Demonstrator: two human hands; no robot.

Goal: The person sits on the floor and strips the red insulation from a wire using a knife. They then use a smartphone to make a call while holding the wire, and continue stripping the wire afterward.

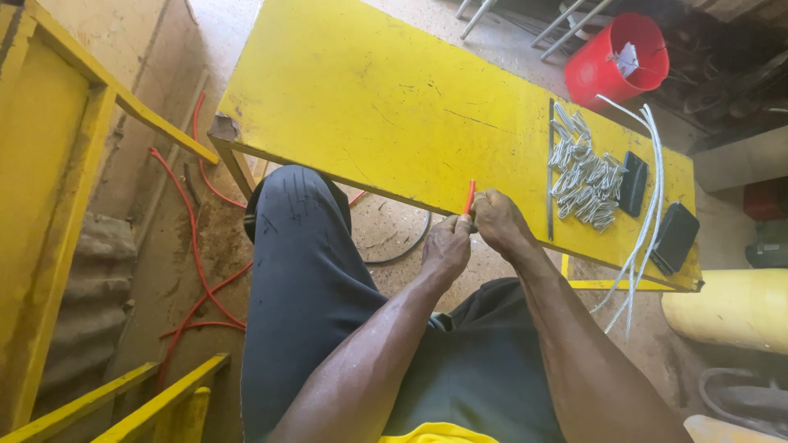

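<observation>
Hands: left hand point(446, 246) and right hand point(496, 220) meet at the near edge of the yellow workbench point(361, 98), knuckles touching.
Grip: both hands are closed together on a short red piece point(469, 197), which stands upright out of the fingers; what lies below it is hidden.
Location: the red piece sits just over the bench's near edge, above the person's knees.
Bench load: heap of bent wire clips point(581, 176) at the right end, just beside a thin dark rod point(550, 164); two dark flat blocks point(633, 183) and white cables point(648, 197) lie further right, the cables trailing off the near edge.
Surroundings: red bucket point(617, 59) on the floor beyond the bench; red hose point(193, 246) loops over the floor at left.
Risk: judged, the small piece could slip from the pinch and drop to the floor, since it is held past the edge; the overhanging cables could be dragged down by a passing forearm.
</observation>
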